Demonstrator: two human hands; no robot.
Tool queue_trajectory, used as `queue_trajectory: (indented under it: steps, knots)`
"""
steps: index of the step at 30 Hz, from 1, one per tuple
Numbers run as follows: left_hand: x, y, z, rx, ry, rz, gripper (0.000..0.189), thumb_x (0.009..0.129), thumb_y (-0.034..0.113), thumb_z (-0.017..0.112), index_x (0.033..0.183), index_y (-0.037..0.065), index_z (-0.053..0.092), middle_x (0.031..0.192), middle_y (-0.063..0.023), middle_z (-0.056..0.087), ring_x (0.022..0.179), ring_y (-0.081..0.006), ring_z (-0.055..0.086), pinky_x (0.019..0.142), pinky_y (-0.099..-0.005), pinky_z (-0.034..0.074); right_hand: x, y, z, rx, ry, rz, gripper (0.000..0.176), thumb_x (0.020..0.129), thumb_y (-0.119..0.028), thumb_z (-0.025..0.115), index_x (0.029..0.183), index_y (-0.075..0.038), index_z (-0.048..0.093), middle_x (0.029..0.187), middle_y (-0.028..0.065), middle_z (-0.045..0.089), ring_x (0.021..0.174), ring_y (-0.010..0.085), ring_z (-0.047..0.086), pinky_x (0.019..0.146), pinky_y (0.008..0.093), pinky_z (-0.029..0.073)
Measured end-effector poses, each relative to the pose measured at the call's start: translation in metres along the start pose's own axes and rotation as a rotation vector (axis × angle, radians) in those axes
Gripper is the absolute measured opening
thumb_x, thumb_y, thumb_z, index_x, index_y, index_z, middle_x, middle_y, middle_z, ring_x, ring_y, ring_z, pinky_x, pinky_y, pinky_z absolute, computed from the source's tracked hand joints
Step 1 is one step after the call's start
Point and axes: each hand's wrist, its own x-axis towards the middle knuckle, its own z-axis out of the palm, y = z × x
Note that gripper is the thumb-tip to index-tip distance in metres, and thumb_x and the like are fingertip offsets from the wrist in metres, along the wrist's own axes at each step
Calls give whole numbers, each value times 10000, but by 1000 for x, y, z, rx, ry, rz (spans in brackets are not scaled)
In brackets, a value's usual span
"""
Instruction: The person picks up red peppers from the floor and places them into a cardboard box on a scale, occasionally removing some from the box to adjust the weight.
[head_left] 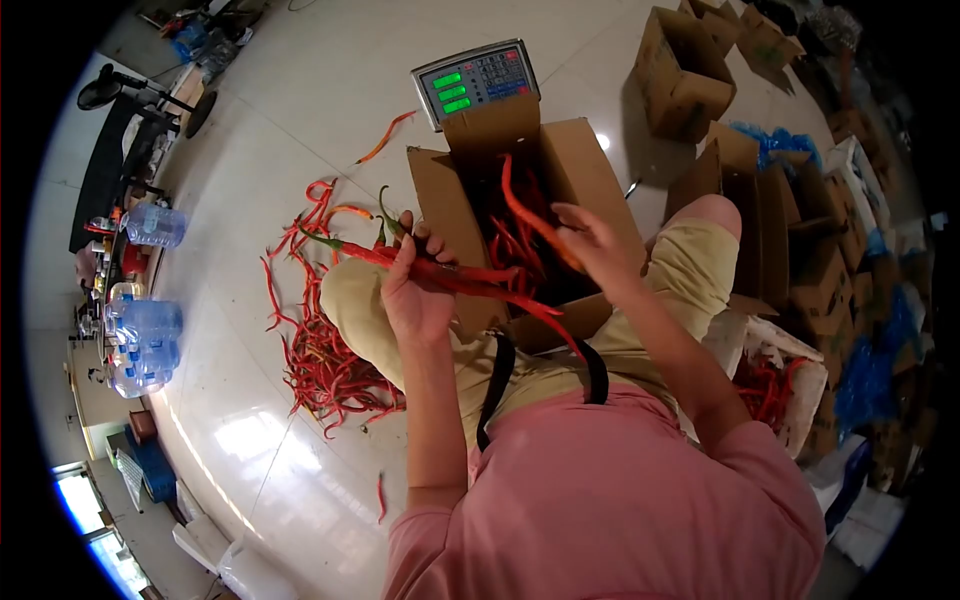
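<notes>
My left hand (418,298) is closed around several long red chili peppers (480,280), their green stems pointing up and left and their tips reaching right over my lap. Over the cardboard box (595,180), my right hand (597,248) grips a single long red chili pepper (527,212), its upper end pointing away from me. More red chilies (512,245) lie inside this open box between my knees. A large heap of red chilies (335,360) is spread on the floor left of my left knee.
A weighing scale display (476,80) with green digits stands behind the box. Open cardboard boxes (685,75) stand on the right, and a white foam box (815,385) with red chilies sits beside my right hip. Large water bottles (145,325) stand at left. One loose chili (381,497) lies on the floor.
</notes>
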Motion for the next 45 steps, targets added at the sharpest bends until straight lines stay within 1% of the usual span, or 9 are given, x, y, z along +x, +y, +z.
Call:
queue_trajectory:
  steps: [1,5,9,13,19,27,36,40,45]
  knots:
    - [1,0,1,-10,-6,1,293,897,99,484,1187,59,466,960,-42,486,819,-162,439,732,-285,395,1,-2,9,14,-103,-74,453,888,-201,537,1290,-31,416,1246,82,481,1107,148,470,928,264,362]
    - [1,-6,4,-12,5,5,290,896,91,493,1184,60,472,1000,-46,525,877,-169,478,783,-312,408,-27,-23,41,-188,-435,-322,532,833,-183,613,1281,5,395,1153,119,530,1042,189,508,901,296,394]
    - [3,-24,-2,124,183,-7,284,896,63,473,1175,5,472,1133,-90,532,1050,-231,484,954,-376,374,-28,-13,37,55,-390,71,503,851,-110,577,1303,-16,378,1075,56,541,913,128,524,814,257,433]
    - [5,-39,-1,140,38,-75,350,873,27,513,1213,60,436,1201,-97,504,1120,-251,483,1003,-411,362,-24,-17,20,508,-463,263,401,909,-166,503,1265,-7,411,945,50,559,769,113,546,722,266,477]
    - [9,-52,3,387,25,-128,405,871,61,533,1238,18,368,1215,-148,483,1097,-254,501,925,-387,432,-24,-20,18,577,-405,302,330,919,-182,504,1190,-2,449,906,38,563,741,119,573,684,257,486]
    - [10,-54,9,635,-20,-84,400,865,111,552,1226,18,406,1187,-134,514,1059,-231,524,920,-358,423,-17,-15,21,375,-230,111,347,879,-113,549,1197,6,473,919,37,575,757,98,564,671,224,463]
    - [13,-60,-6,522,79,-92,270,847,1,523,1116,-10,491,1056,-127,594,912,-210,598,825,-327,483,-13,-20,13,463,-94,78,366,868,-85,558,1206,20,466,1026,78,599,836,118,560,748,237,457]
    - [14,-44,-10,500,164,-42,135,869,63,536,1001,33,525,931,-99,610,782,-180,591,729,-304,488,-6,-8,-4,751,-191,79,367,877,-97,548,1210,28,457,1059,81,591,928,140,558,827,262,446]
    - [14,-22,-24,381,121,-32,178,900,147,520,1054,57,523,901,-43,539,720,-132,493,618,-245,411,-3,-2,-12,715,-207,190,379,875,-98,544,1227,6,448,1124,92,555,1000,166,542,874,291,428]
